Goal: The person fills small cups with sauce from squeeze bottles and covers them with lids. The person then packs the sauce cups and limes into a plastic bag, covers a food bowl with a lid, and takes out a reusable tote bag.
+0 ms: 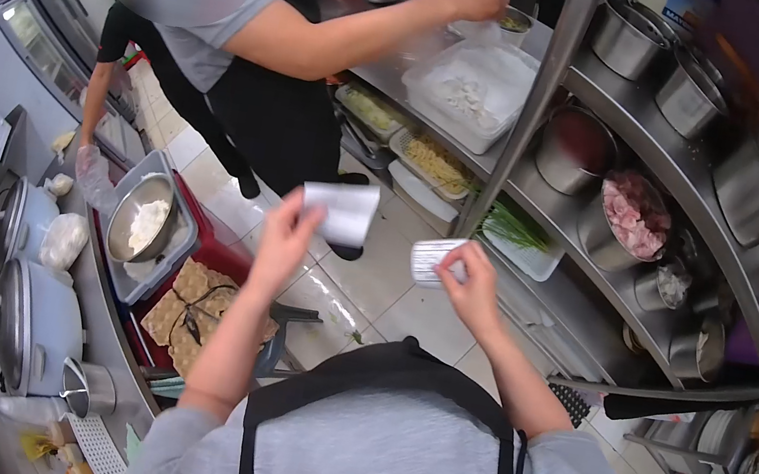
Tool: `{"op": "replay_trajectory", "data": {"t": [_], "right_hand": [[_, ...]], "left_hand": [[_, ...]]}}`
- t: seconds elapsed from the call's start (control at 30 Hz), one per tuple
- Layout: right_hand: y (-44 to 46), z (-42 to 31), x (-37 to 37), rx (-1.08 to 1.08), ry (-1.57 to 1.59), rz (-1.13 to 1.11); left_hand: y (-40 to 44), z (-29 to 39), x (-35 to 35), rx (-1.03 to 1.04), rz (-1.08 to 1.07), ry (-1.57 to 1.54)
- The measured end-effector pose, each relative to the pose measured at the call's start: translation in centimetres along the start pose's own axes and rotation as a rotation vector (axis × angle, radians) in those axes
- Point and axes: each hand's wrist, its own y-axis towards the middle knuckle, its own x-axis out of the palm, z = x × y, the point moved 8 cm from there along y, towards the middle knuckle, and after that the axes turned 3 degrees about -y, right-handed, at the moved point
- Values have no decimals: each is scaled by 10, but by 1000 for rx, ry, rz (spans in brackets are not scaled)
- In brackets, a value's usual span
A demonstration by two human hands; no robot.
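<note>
My left hand [288, 223] pinches a white slip of paper [349, 212], held out over the tiled floor. Some faint grey shows on its surface, but I cannot read it. To the right, my right hand [471, 276] grips a smaller paper slip [427, 261] with dark printed lines, curled at its edge. The two papers are apart from each other. Both forearms reach forward from my grey shirt and black apron.
A co-worker [284, 27] reaches over a white tub [471, 91] ahead. Steel shelves [627, 98] with pots and a meat-filled pot [634, 216] stand right. At left are a metal bowl [142, 218], egg trays [188, 315] and rice cookers [43, 330]. Another person stands behind.
</note>
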Motion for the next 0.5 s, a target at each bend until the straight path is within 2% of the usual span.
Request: {"op": "replay_trajectory", "data": {"t": [0.07, 0.1, 0.17, 0.2, 0.23, 0.3, 0.37, 0.4, 0.43, 0.47, 0.5], "right_hand": [[1, 15, -34, 16, -129, 52], [0, 21, -44, 24, -132, 51], [-7, 40, -62, 153, -213, 60], [-10, 45, -71, 132, -253, 89], [-15, 50, -76, 136, -255, 95], [-25, 67, -91, 244, -328, 188], [-35, 78, -98, 275, -354, 242], [-39, 82, -102, 300, -376, 289], [-40, 80, -105, 303, -380, 299], [-41, 79, -109, 393, -453, 284], [-40, 82, -111, 475, -524, 276]], "left_hand": [[63, 27, 2, 206, 24, 46], [91, 45, 3, 245, 32, 135], [145, 74, 8, 278, 74, -15], [172, 89, 13, 309, 81, -67], [202, 103, 17, 432, 48, -68], [256, 130, 30, 519, 45, -95], [319, 149, 36, 637, 139, -5], [356, 156, 51, 568, 93, -25], [393, 156, 56, 541, 147, -32], [422, 162, 68, 584, 30, -157], [450, 170, 74, 677, 20, -114]]}}
